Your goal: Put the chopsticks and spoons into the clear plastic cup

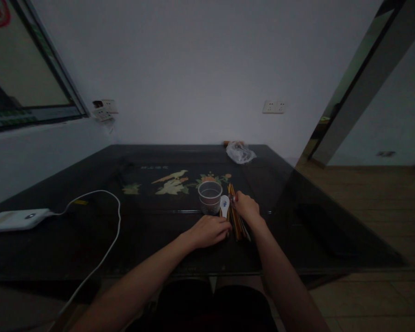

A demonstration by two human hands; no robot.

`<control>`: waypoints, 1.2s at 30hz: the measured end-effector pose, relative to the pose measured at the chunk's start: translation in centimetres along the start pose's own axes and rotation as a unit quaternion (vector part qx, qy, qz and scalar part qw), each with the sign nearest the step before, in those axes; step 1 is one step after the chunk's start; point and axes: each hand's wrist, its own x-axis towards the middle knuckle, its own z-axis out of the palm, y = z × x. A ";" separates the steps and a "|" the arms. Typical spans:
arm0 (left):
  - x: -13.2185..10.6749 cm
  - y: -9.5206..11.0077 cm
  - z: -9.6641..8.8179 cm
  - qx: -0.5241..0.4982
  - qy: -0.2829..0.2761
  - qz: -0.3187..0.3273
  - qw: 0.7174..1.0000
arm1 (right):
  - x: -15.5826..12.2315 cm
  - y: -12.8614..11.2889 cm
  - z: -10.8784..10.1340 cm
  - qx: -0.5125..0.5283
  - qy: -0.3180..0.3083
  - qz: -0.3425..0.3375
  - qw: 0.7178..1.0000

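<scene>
The clear cup stands upright just beyond the left hand, probably for easy reach. That hand's fingers curl by the white spoon's lower end (gripping or not, I cannot tell). Sticks lie bunched between the 2 hands — likely kept aligned — with the right hand bent at their far ends, its grip unclear.
</scene>
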 end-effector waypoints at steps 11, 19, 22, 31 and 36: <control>0.1 0.2 -0.1 0.009 -0.006 -0.009 1.000 | -0.2 -0.5 -0.2 0.012 0.026 -0.017 0.999; 0.1 0.2 0.0 0.002 -0.005 -0.008 1.000 | -0.2 -0.9 0.2 0.027 0.056 -0.029 0.998; 0.1 0.3 -0.2 0.002 -0.008 -0.007 1.000 | -0.1 -0.9 0.3 0.033 0.058 -0.037 0.997; 0.0 0.3 -0.4 0.001 0.008 -0.030 1.000 | -0.4 -1.1 0.3 0.032 0.081 -0.039 0.995; -0.1 0.5 -0.7 0.005 0.028 -0.099 0.995 | -0.3 -1.3 0.5 0.038 0.068 -0.046 0.996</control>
